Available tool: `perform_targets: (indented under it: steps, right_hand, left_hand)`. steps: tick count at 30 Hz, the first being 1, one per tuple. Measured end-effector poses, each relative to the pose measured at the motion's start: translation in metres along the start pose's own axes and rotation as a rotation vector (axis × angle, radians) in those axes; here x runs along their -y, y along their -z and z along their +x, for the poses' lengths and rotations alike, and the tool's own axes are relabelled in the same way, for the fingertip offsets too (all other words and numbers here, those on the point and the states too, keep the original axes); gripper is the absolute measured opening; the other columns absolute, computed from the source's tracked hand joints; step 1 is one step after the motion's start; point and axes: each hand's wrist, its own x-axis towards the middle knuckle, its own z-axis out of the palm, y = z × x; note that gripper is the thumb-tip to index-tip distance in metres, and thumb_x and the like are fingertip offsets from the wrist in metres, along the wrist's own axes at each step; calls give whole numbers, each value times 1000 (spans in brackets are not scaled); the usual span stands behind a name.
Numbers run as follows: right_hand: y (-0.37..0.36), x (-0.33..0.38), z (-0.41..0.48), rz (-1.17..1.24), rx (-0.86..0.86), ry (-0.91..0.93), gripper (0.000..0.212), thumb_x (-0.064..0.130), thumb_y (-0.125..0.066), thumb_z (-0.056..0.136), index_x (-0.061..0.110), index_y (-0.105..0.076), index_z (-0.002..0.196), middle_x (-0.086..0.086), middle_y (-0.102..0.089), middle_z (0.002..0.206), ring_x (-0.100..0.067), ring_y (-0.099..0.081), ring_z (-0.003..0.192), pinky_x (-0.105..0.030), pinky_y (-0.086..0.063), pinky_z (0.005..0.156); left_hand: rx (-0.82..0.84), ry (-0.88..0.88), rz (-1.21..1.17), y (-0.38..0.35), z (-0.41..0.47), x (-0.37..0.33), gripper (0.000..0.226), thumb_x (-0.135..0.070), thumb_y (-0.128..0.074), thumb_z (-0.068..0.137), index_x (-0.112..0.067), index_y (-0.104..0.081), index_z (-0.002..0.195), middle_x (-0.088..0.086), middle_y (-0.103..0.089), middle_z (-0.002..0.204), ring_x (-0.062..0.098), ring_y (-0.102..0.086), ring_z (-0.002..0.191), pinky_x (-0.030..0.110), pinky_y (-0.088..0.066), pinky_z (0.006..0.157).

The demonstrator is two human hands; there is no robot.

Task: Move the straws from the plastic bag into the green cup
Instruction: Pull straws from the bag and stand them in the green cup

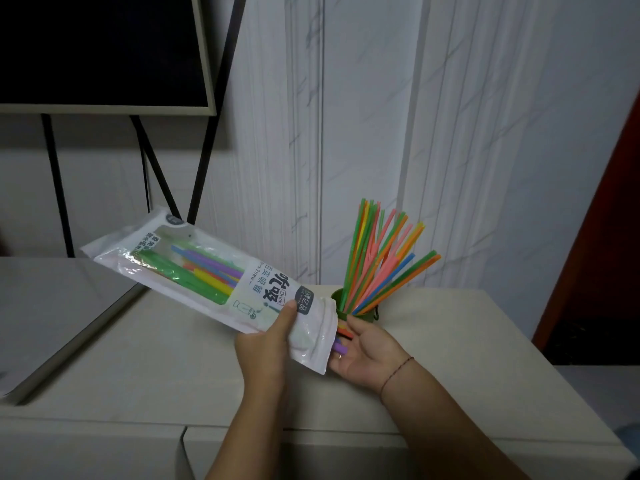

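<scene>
Beyond the fingers (341, 362) of the right hand (370, 351) the way was blocked by the green cup (363, 317) and its fanned straws (381, 261), to their left it was closed off by the plastic bag (207, 275), while bare cabinet top (467, 341) was left open to their right.

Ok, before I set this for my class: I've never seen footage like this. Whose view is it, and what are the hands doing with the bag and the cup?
There is no machine here, only a person's two bare hands. The single picture comes from a camera worn on the person's head, looking forward and down. The left hand grips a plastic bag, tilted with its open mouth lowest; coloured straws lie inside. The right hand is held open at that mouth, where purple and orange straw ends poke out. Just behind it, a green cup stands on the pale cabinet top, already holding a fan of straws.
</scene>
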Motion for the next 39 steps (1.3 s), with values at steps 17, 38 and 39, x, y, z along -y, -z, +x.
perform_targets:
  steps: [17, 38, 39]
  right_hand:
    - [-8, 1, -16, -698, -154, 320, 12, 26, -53, 93, 16, -59, 91, -4, -59, 78, -12, -52, 58, -19, -43, 44]
    - [11, 43, -34, -420, -75, 450, 10, 1, -56, 88, 2, -63, 82, -6, -59, 56, -5, -53, 41, -15, -46, 41]
    - [9, 40, -33, -376, -57, 438, 11, 2, -55, 89, 3, -62, 81, -6, -59, 55, -6, -54, 40, -15, -46, 41]
  left_hand:
    - [-147, 320, -341, 14, 16, 9, 50, -3, -71, 79, -15, -57, 126, 5, -67, 117, 14, -66, 84, 30, -60, 61]
    - [-204, 358, -426, 17, 23, 9, 52, -2, -67, 83, -14, -53, 132, 6, -63, 126, 12, -63, 79, 26, -56, 50]
    - [-201, 358, -427, 16, 23, 9, 52, -2, -67, 83, -13, -53, 132, 7, -63, 127, 12, -63, 80, 26, -56, 51]
